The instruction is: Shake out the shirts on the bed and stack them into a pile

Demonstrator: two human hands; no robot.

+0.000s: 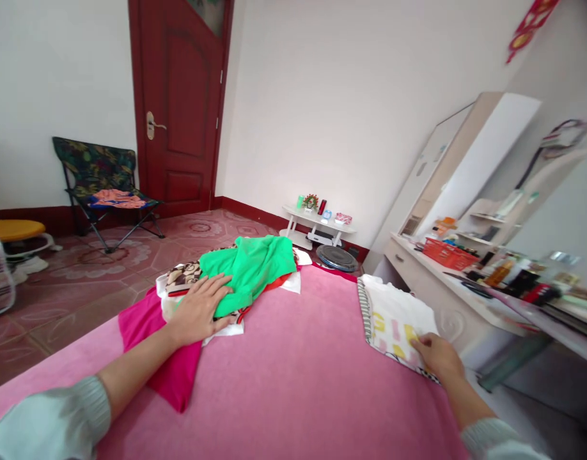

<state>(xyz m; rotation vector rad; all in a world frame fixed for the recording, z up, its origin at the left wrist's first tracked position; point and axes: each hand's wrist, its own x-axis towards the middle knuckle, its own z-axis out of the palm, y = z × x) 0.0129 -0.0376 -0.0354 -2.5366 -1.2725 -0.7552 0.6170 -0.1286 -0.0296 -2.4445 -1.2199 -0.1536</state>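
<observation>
A pile of clothes lies at the far left of the pink bed: a green garment on top, a brown patterned piece and a magenta cloth beneath. My left hand rests flat on this pile with fingers spread, touching the green garment's edge. At the bed's right edge lies a folded white garment with yellow and pink print and a striped border. My right hand grips its near corner, fingers curled.
A dresser with a red basket, bottles and a mirror stands right of the bed. A small white table is by the far wall. A folding chair and red door are at the left.
</observation>
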